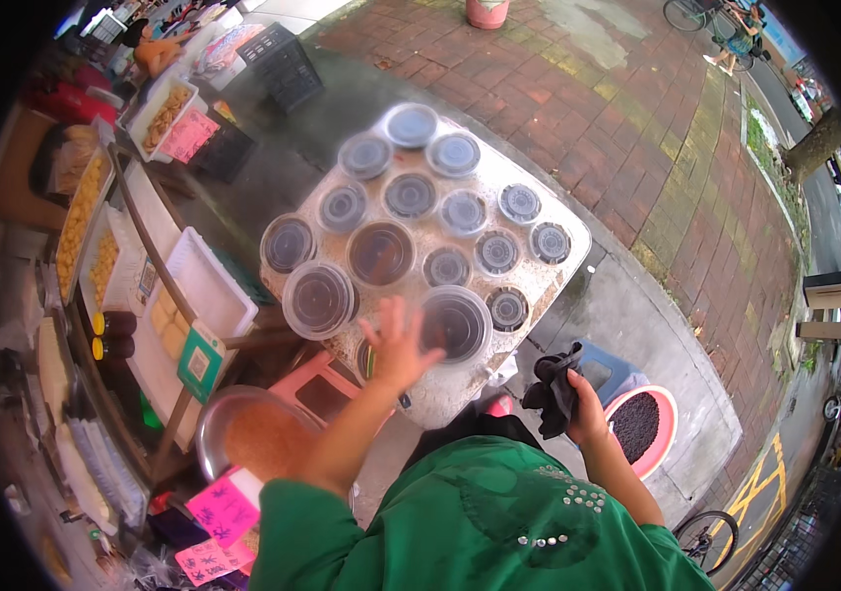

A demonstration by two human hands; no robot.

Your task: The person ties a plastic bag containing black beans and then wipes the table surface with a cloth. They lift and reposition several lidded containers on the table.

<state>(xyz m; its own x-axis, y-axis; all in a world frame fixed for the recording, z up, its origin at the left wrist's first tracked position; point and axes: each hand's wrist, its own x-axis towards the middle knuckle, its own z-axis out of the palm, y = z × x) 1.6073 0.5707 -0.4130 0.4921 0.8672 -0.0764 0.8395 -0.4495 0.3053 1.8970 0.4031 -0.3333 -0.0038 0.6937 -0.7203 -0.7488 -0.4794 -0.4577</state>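
My left hand (396, 354) is spread above the near edge of a worn white table (428, 395), with nothing in it. Just right of its fingers stands a large round plastic container (456, 325) with a clear lid and dark contents; whether my thumb touches it I cannot tell. To the left is another large lidded container (318, 299). Behind my fingertips stands a wide dark-filled tub (381, 253). Several smaller lidded cups (496, 252) cover the rest of the tabletop. Down by my right side, my right hand (589, 414) grips a crumpled black cloth (555, 388).
Left are a food stall with white trays (214, 273), a green code sign (200, 366) and a metal basin (262, 432) of orange-brown grains. A blue stool (605, 366) and a pink tub (638, 428) of black grains stand right. A person (739, 37) is beside a bicycle far off.
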